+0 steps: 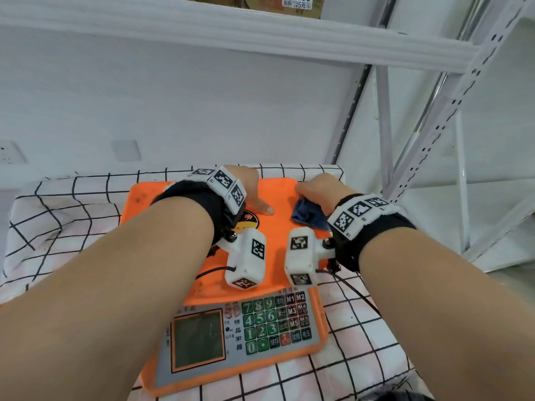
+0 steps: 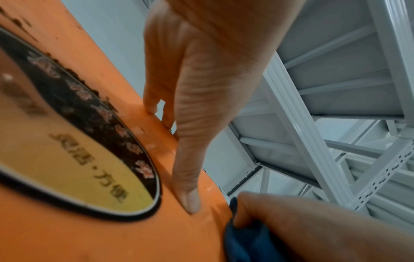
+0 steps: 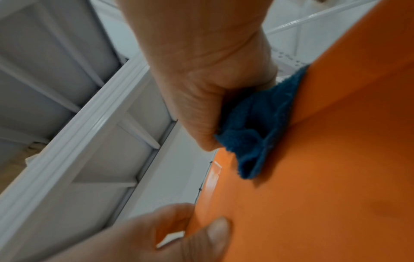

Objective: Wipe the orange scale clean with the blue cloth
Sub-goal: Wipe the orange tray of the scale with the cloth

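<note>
Nearest the person, the orange scale [image 1: 278, 256] lies on a tabletop [image 1: 362, 357] covered with a white cloth with a black grid. Its grey panel with a display [image 1: 198, 338] and green number keys [image 1: 259, 324] faces the person, and the flat orange weighing platform stretches away beyond it. A round black and yellow sticker [image 2: 74, 147] sits on the platform, with dark specks of dirt along its upper edge.

Farther out, the left hand [image 1: 250, 189] grips the platform's far edge: in the left wrist view its fingers [image 2: 152, 104] curl over that edge while the thumb lies straight and flat on the orange surface.

To its right, the right hand [image 1: 321, 191] is closed round the bunched blue cloth [image 1: 308, 214]. In the right wrist view its fingers [image 3: 201, 109] are curled tight on the cloth [image 3: 257, 127], which is pressed between them and the platform near the scale's far right corner; a fold of it sticks out below the fist against the orange surface. The two hands are near each other but apart.

Beyond the tabletop stand a pale wall and white metal shelving [image 1: 434, 117].
</note>
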A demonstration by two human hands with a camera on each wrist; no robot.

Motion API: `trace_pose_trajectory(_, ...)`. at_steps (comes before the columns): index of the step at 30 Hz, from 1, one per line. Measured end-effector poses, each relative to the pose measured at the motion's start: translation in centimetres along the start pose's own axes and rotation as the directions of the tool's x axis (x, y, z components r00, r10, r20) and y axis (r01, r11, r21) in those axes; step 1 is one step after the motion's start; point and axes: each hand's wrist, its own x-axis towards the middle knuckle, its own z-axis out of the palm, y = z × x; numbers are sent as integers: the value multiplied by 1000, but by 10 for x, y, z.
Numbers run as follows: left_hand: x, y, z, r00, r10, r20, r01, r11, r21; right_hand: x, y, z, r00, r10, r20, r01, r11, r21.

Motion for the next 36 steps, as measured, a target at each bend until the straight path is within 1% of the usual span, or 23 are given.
trace_pose_trajectory(6, 3, -1, -1, 1000, -4, 15, 4, 1000, 7, -10, 16, -4, 999, 24, 45, -22, 999, -33)
trace_pose_trajectory(11, 5, -2, 1, 1000, -4, -9, 4, 1000, 12, -6, 9, -8, 999, 32, 42, -28, 996, -87)
trace_pose_trajectory(15, 9, -2, 1, 1000, -1, -7, 1, 1000, 12, 2, -1, -9, 999, -1, 36, 5, 992, -128)
trace_pose_trajectory(19, 12, -3, 2, 1000, 1, -4, -1, 1000, 17, 19, -13, -7, 998, -49, 50, 60, 970, -238)
trace_pose_trajectory(22, 13, -5, 3, 1000, 5, -9, -5, 1000, -6, 30, -22, -4, 995, -77, 67, 93, 956, -280)
trace_pose_trajectory(25, 12, -5, 2, 1000, 4, 1, -4, 1000, -22, 35, -23, -1, 991, -93, 91, 113, 961, -252)
trace_pose_trajectory(28, 11, -4, 0, 1000, 12, 1, -12, 1000, -14, 35, -19, 1, 992, -78, 100, 97, 975, -198)
trace_pose_trajectory(31, 9, -3, 1, 1000, -3, -29, 3, 1000, -5, 37, -20, 6, 993, -91, 71, 100, 985, -140)
trace_pose_trajectory(33, 6, -2, 0, 1000, 6, -22, -6, 1000, -9, 37, -22, 10, 996, -77, 38, 81, 992, -94)
trace_pose_trajectory(36, 3, -2, -2, 999, 32, -14, -32, 999, -26, 40, -19, 9, 996, -86, 22, 88, 990, -112)
